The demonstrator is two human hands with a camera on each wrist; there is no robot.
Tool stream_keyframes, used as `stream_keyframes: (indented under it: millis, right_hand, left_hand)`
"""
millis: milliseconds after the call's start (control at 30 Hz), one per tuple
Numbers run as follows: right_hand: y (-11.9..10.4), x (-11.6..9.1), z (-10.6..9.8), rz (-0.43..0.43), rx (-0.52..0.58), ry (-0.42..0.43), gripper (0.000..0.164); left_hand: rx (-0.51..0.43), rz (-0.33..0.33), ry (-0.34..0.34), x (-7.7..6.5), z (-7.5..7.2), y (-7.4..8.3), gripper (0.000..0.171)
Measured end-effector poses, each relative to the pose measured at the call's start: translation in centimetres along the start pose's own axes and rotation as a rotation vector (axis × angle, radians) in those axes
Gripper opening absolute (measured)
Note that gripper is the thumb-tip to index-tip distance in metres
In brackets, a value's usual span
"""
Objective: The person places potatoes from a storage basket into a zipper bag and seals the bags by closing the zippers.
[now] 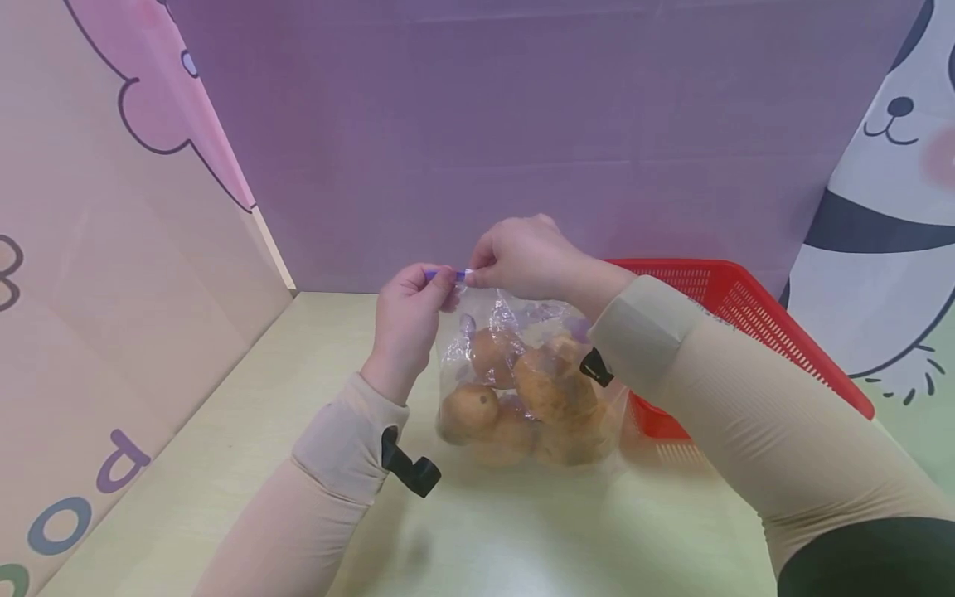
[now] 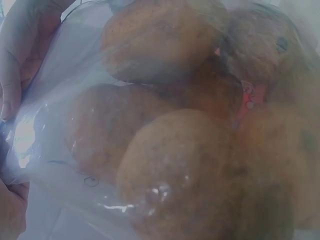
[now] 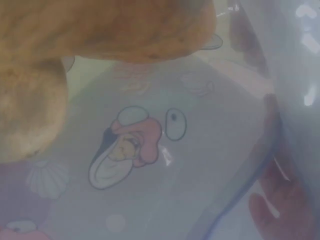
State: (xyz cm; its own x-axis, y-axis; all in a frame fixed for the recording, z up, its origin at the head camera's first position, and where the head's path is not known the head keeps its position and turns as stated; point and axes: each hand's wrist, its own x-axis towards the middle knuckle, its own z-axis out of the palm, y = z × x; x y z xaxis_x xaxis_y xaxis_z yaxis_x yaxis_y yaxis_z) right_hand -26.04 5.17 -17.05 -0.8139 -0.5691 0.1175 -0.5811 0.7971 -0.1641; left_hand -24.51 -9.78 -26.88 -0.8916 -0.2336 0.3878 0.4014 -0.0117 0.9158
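Observation:
A clear plastic zip bag [image 1: 477, 319] with printed cartoon pictures stands on the table. Inside are several rounded, tan-orange lumps that look like potatoes [image 1: 555, 390], seen large through the film in the left wrist view. My left hand [image 1: 406, 319] pinches the left part of the bag's top edge, where a blue-purple zip strip [image 1: 433, 274] shows. Close beside it, my right hand [image 1: 525, 257] pinches the same edge at a small white piece [image 1: 468, 275], perhaps the slider. The right wrist view looks through the film at fingers [image 3: 285, 205] by the blue-lined edge.
A red plastic basket [image 1: 813, 365] with slotted walls stands on the right, partly behind my right forearm. The pale table [image 1: 246, 464] meets a purple backdrop [image 1: 552, 124] behind the bag. Printed panels flank it on the left and right.

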Motion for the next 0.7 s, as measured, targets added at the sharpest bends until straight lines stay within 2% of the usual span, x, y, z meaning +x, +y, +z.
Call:
stream_keyframes:
  millis: [433, 567, 700]
  right_hand:
    - [1.6, -1.1, -0.3, 0.015, 0.018, -0.006, 0.015]
    - [1.9, -1.4, -0.5, 0.017, 0.047, -0.013, 0.016]
    - [1.9, -1.5, -0.5, 0.01, 0.057, -0.013, 0.016]
  left_hand:
    - [0.02, -0.015, 0.061, 0.0, -0.2, -0.2, 0.016]
    - [0.014, -0.01, 0.052, 0.0, -0.3, -0.2, 0.014]
    - [-0.013, -0.019, -0.007, 0.3, -0.8, -0.2, 0.012]
